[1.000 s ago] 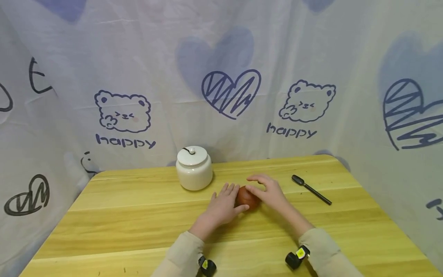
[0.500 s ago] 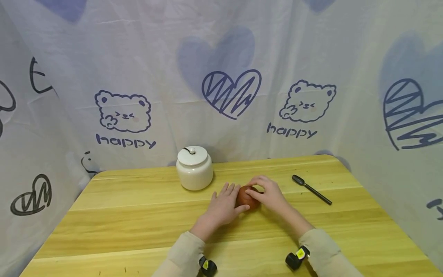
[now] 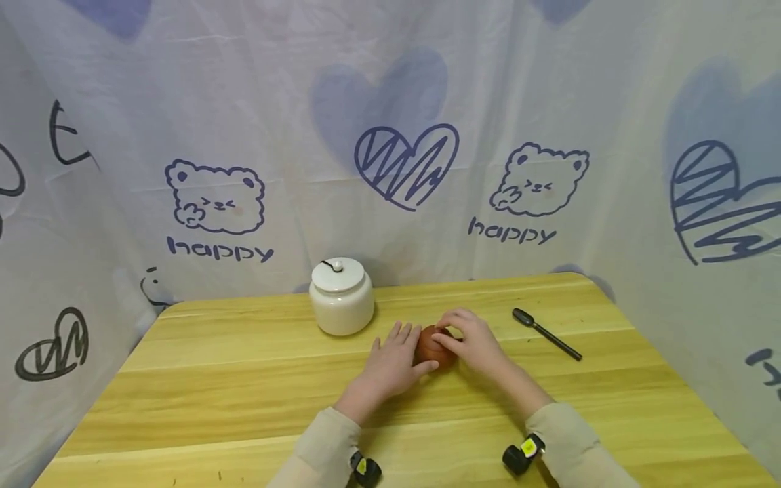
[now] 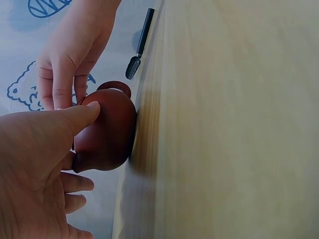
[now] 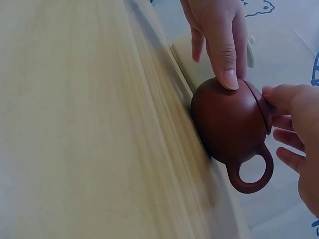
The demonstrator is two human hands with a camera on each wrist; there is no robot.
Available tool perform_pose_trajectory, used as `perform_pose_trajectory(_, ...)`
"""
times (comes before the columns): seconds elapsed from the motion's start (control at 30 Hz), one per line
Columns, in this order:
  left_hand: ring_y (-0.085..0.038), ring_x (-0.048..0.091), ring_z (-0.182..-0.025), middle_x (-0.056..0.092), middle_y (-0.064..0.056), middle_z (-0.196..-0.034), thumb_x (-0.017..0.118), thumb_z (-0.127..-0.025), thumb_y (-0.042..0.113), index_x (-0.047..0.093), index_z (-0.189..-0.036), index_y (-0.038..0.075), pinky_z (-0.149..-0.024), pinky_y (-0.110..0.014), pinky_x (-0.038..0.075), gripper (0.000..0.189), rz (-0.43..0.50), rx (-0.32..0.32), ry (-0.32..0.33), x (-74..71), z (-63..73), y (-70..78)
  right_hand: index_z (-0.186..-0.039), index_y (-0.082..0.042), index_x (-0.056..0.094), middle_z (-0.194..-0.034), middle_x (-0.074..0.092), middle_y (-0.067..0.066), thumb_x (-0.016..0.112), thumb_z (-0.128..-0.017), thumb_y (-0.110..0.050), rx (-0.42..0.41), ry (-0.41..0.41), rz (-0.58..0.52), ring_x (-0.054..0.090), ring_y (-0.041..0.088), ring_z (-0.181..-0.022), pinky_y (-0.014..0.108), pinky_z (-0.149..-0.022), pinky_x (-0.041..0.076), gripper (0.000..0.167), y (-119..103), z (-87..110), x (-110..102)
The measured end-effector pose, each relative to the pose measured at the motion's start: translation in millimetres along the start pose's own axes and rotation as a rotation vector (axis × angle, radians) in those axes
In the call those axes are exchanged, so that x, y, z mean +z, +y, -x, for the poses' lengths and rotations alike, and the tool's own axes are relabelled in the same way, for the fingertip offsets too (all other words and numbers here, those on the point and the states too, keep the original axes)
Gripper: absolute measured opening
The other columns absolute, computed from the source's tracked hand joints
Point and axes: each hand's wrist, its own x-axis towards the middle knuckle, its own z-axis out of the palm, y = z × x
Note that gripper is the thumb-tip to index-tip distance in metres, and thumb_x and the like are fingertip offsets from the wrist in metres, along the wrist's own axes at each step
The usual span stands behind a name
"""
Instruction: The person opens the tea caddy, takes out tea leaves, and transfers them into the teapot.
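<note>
A reddish-brown clay teapot (image 3: 430, 351) stands on the table between both hands. My left hand (image 3: 393, 366) holds its body from the left, thumb on the near side and fingers around toward the spout (image 4: 82, 163). From the right, my right hand (image 3: 478, 344) pinches the top of the teapot's lid (image 5: 262, 110); the knob is hidden behind the fingers. In the right wrist view, the lid's rim juts out a little past the body near the loop handle (image 5: 269, 165). That handle points away from the left hand.
A white lidded jar (image 3: 342, 308) stands at the back, left of the teapot. To the right lies a small black scoop (image 3: 552, 337) with a long handle. A printed curtain (image 3: 403, 230) hangs behind the wooden table (image 3: 244, 386).
The right hand's index finger and thumb, spread apart over the teapot a second ago, have come together on the lid. The left hand has kept its place.
</note>
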Motion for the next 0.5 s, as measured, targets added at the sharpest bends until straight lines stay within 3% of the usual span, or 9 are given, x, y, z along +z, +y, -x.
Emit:
perform_pose_trajectory(0.3, -0.032, 0.022, -0.15, 0.033, -0.014, -0.158, 0.052, -0.094, 0.057, 0.033, -0.152, 0.011, -0.115, -0.065, 0.024, 0.077, 0.017, 0.007, 0.003, -0.2, -2.1, 1.0, -0.09, -0.011, 0.073, -0.095, 0.065, 0.004, 0.08, -0.08, -0.022, -0.269, 0.106, 0.213, 0.06, 0.022, -0.094, 0.039, -0.086, 0.054, 0.016, 4.9, -2.6, -5.8)
perform_pose_trajectory(0.5, -0.032, 0.023, -0.15, 0.034, -0.014, -0.158, 0.053, -0.093, 0.057, 0.034, -0.152, 0.01, -0.115, -0.065, 0.024, 0.077, 0.009, 0.002, 0.0, -0.7, -0.3, 1.2, -0.089, -0.013, 0.072, -0.094, 0.063, 0.003, 0.079, -0.081, -0.025, -0.36, 0.117, 0.308, 0.059, 0.021, -0.092, 0.04, -0.085, 0.052, 0.016, 6.2, -2.9, -7.9)
